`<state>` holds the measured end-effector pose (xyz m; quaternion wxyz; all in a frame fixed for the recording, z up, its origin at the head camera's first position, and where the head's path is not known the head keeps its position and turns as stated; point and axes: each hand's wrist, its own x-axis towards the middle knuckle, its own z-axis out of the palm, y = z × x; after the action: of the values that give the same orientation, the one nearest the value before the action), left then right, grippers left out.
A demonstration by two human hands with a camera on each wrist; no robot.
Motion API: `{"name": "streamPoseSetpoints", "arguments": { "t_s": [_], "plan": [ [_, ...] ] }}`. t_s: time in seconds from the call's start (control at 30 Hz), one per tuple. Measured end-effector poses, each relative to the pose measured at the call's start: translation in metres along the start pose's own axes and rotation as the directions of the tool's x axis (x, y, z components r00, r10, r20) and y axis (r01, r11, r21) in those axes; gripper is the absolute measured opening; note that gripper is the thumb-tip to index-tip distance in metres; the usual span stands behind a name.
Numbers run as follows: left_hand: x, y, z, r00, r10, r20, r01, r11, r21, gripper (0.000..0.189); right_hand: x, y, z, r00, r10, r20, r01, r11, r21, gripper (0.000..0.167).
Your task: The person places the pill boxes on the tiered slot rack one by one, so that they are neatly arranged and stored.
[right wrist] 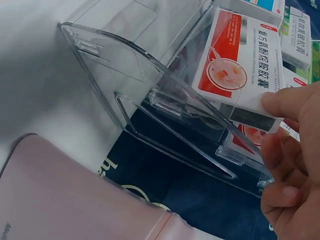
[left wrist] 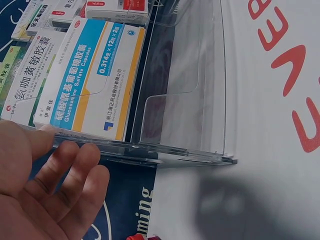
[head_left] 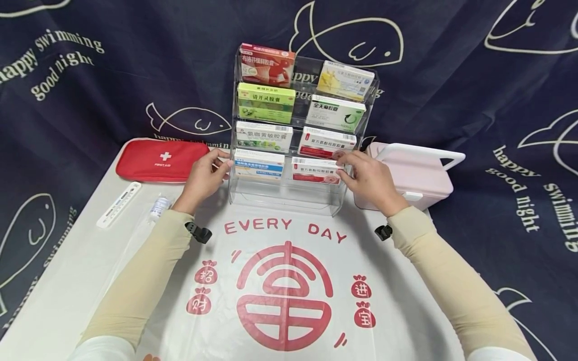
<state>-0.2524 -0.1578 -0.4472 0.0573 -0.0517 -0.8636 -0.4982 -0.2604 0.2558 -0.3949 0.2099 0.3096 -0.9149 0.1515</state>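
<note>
A clear tiered display rack [head_left: 289, 198] holds several medicine boxes in two columns. My left hand [head_left: 205, 175] is at its left side. In the left wrist view, the thumb [left wrist: 42, 137] touches the lower corner of a blue-and-white medicine box [left wrist: 92, 80], while the other fingers stay loosely bent outside the rack. On the right, my right hand [head_left: 368, 178] pinches the end of a red-and-white medicine box [right wrist: 235, 60], thumb on its front face. Its other fingers curl beside the rack's side panel and are partly hidden. Both boxes sit in the same tier.
A red first-aid pouch [head_left: 158, 160] lies left of the rack, near a white thermometer-like strip [head_left: 119, 204] and a small wrapped roll [head_left: 160, 207]. A pink-and-white handled case [head_left: 413, 175] stands close on the right. Dark fish-print fabric [head_left: 189, 60] hangs behind the white printed tablecloth [head_left: 180, 336].
</note>
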Motion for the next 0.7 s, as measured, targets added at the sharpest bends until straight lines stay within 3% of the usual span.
{"name": "streamPoseSetpoints", "arguments": {
  "t_s": [0.33,0.53,0.6,0.7],
  "plan": [
    [0.002,0.003,0.001,1.0,0.014,0.008,-0.014,1.0,0.006,0.022,-0.007,0.001,-0.004,0.995,-0.029,0.096,0.045,0.986,-0.16,0.019],
    [0.001,0.001,0.0,1.0,0.013,0.008,-0.013,1.0,-0.002,0.023,-0.009,-0.004,-0.005,0.991,0.003,0.135,0.018,0.987,-0.161,0.021],
    [-0.002,0.001,-0.001,1.0,0.001,-0.009,-0.001,1.0,-0.007,0.025,-0.009,-0.007,-0.005,0.99,0.019,0.138,0.003,0.988,-0.156,0.02],
    [-0.007,0.005,-0.002,0.995,0.009,-0.096,-0.012,0.999,-0.031,0.031,-0.007,-0.013,-0.006,0.994,0.04,0.106,-0.025,0.99,-0.14,0.02]
  ]
}}
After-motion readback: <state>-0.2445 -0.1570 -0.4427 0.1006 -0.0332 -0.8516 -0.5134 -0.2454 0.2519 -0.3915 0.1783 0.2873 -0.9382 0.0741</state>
